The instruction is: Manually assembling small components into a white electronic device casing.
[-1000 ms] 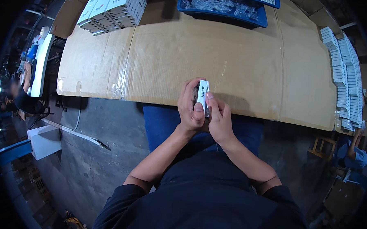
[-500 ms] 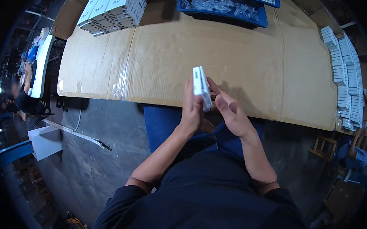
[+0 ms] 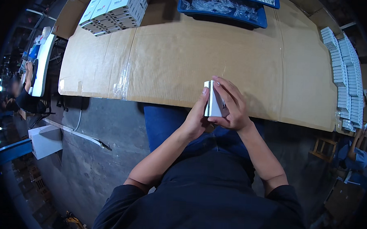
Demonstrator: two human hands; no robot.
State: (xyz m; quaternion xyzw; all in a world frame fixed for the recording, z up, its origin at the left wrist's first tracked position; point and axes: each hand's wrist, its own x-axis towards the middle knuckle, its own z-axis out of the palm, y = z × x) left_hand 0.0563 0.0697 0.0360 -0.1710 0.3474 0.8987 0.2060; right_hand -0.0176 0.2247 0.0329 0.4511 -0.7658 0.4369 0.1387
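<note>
A small white box (image 3: 217, 103) is held between my two hands, over the table's front edge and my lap. A dark seam runs along its upward-facing edge. My left hand (image 3: 196, 117) grips the box from the left, its thumb along that side. My right hand (image 3: 235, 106) wraps the other side, fingers over the far end and thumb at the near corner. Part of the box is hidden behind my fingers.
Cardboard covers the table (image 3: 173, 65). Stacked white boxes (image 3: 110, 9) stand at the far left, and thinner ones (image 3: 344, 72) line the right edge. A blue tray (image 3: 220, 18) with clear plastic pieces sits at the back. Another person (image 3: 27, 89) sits at a left-hand table.
The box has turned and come slightly right and nearer to me. My right hand, apart from it or barely touching before, now closes round its right side.
</note>
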